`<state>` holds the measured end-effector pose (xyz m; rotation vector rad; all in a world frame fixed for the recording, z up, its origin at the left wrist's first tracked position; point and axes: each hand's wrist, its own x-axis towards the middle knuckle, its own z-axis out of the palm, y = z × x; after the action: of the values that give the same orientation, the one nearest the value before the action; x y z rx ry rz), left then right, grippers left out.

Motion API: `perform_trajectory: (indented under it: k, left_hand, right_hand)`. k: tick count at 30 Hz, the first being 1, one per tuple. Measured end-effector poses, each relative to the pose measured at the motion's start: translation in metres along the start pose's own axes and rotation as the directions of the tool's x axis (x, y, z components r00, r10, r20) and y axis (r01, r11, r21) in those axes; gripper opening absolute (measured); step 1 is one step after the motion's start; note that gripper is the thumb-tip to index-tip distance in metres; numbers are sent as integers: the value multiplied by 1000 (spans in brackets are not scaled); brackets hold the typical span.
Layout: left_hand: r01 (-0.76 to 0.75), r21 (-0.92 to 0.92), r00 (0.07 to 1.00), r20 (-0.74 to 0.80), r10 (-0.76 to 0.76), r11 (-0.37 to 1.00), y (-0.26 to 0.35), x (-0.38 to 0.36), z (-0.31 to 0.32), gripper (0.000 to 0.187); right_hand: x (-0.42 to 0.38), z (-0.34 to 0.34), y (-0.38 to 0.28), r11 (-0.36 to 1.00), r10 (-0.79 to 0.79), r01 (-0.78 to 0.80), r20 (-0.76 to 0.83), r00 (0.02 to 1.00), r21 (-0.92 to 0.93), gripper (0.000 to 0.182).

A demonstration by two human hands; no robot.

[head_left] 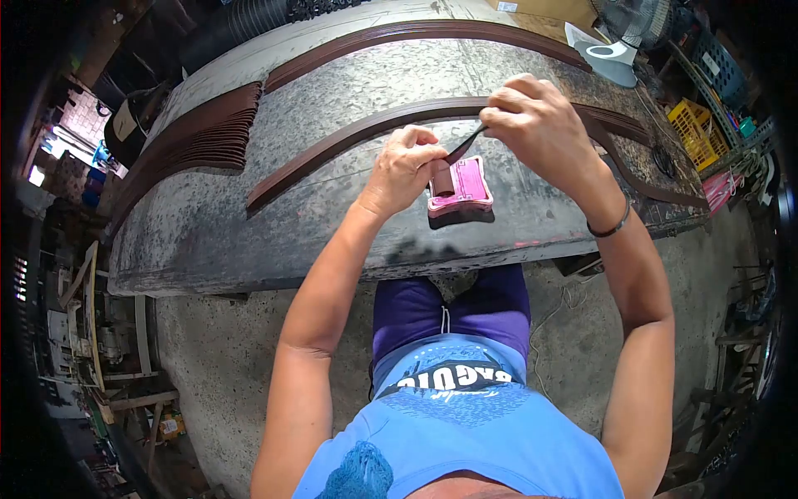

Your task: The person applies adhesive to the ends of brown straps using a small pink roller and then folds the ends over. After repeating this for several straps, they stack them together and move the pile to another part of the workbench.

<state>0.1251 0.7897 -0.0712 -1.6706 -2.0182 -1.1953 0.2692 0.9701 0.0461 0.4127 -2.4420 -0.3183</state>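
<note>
A pink block-like pad [474,179] with a scalloped edge sits near the front of the worktable, a dark base under it. A short brown strip piece [442,181] lies across its left part. My left hand [405,166] is closed, with thumb and fingers pinching at the upper end of this brown piece. Up and to the right, my right hand [532,121] is closed on a thin dark strip [467,145], which slants down to the left hand's fingertips. Just behind both hands runs a long curved brown strip [349,140], partly hidden by the right hand.
A fanned stack of brown strips [195,137] covers the left of the worktable [332,224]. More long strips [416,32] arc along the back. One strip [640,179] bends across the right side. A fan [611,58] stands at the back right, with a yellow crate [697,133] beyond the edge.
</note>
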Motion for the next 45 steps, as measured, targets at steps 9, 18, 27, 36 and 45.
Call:
perform_trajectory:
  k: [9,18,27,36,45]
  left_hand:
    - [141,-179,990,6,-143,974,-23,-10,33,18]
    - [131,-218,990,-31,-141,967,-29,-15,47,15]
    - [203,-291,977,-2,-213,935,-39,-23,60,17]
    - [219,-224,975,9,-223,950,-38,-27,48,19]
    - [157,-87,985,-61,-162,984,-43,-40,28,17]
  right_hand:
    - [29,21,-22,992,-72,93,217,973,-85,8]
    - [33,24,-30,988,-66,102,288,955,-113,9]
    - [31,33,-30,983,-83,128,300,950,-132,9]
    - [33,37,-33,988,-81,112,256,963,-109,8]
    - [42,40,-44,992,-83,106,267,960,-75,10]
